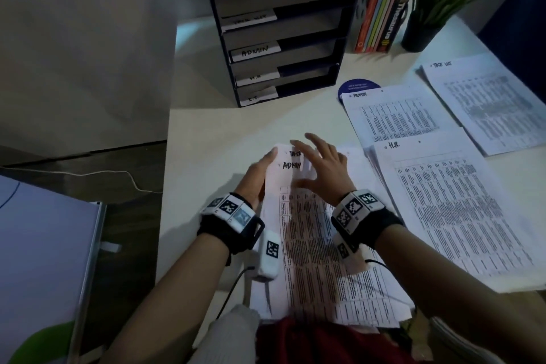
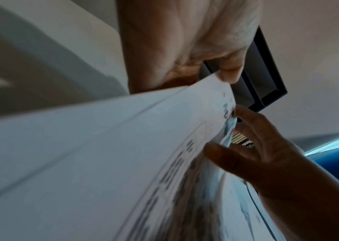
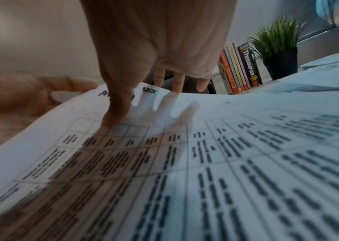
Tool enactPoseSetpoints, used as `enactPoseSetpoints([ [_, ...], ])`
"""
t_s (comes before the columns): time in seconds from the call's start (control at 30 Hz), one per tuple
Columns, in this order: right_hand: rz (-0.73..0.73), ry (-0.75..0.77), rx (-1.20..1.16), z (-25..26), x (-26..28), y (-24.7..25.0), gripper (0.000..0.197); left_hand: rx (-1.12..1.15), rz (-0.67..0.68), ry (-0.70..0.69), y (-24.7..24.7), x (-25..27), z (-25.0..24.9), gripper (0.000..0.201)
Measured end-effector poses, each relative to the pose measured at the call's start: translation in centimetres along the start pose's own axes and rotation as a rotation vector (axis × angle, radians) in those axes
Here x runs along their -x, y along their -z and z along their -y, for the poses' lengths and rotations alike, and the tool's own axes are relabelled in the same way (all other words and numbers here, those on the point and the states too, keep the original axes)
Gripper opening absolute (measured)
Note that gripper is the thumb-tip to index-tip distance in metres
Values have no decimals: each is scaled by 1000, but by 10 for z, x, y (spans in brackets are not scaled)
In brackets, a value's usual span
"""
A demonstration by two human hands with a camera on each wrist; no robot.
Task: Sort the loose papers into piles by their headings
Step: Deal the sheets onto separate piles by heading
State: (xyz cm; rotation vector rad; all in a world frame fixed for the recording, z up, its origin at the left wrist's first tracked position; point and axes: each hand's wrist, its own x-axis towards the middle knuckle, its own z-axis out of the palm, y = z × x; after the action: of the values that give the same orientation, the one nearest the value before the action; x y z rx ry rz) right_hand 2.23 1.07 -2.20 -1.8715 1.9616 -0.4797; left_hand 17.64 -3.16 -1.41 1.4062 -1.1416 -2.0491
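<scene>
A stack of loose printed papers (image 1: 310, 245) lies at the desk's near edge. Its top sheet is headed ADMIN, and a sheet headed TASK peeks out behind it. My left hand (image 1: 255, 177) grips the stack's upper left edge and lifts it, thumb pinching the paper edge (image 2: 230, 73). My right hand (image 1: 322, 168) hovers over the heading with fingers spread and straight, its thumb (image 3: 117, 114) pressing the top sheet (image 3: 205, 163). Three sorted piles lie to the right: ADMIN (image 1: 393, 115), H.R. (image 1: 443, 201) and TASK LIST (image 1: 487, 97).
A black tray organiser (image 1: 280, 38) with slots labelled TASK LIST, ADMIN, H.R. and I.T. stands at the back. Books (image 1: 378, 9) and a potted plant (image 1: 437, 3) stand beside it. A blue round mat (image 1: 359, 87) peeks from under the ADMIN pile. The desk's left edge drops to the floor.
</scene>
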Motion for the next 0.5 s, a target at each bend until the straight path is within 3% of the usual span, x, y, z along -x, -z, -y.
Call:
enactPoseSetpoints([
  [0.13,-158,93,-107,0,8,-8,85,-30,-133,54,5,-15,-2,44],
  [0.33,-233,221,-8,-5,19,-15,49,61,-50,155,7,-11,-2,18],
  [0.43,-221,217,43,-10,25,-19,29,52,-65,79,9,-11,3,16],
  [0.5,-226,142,36,-15,26,-16,16,-109,-61,8,4,-11,10,15],
])
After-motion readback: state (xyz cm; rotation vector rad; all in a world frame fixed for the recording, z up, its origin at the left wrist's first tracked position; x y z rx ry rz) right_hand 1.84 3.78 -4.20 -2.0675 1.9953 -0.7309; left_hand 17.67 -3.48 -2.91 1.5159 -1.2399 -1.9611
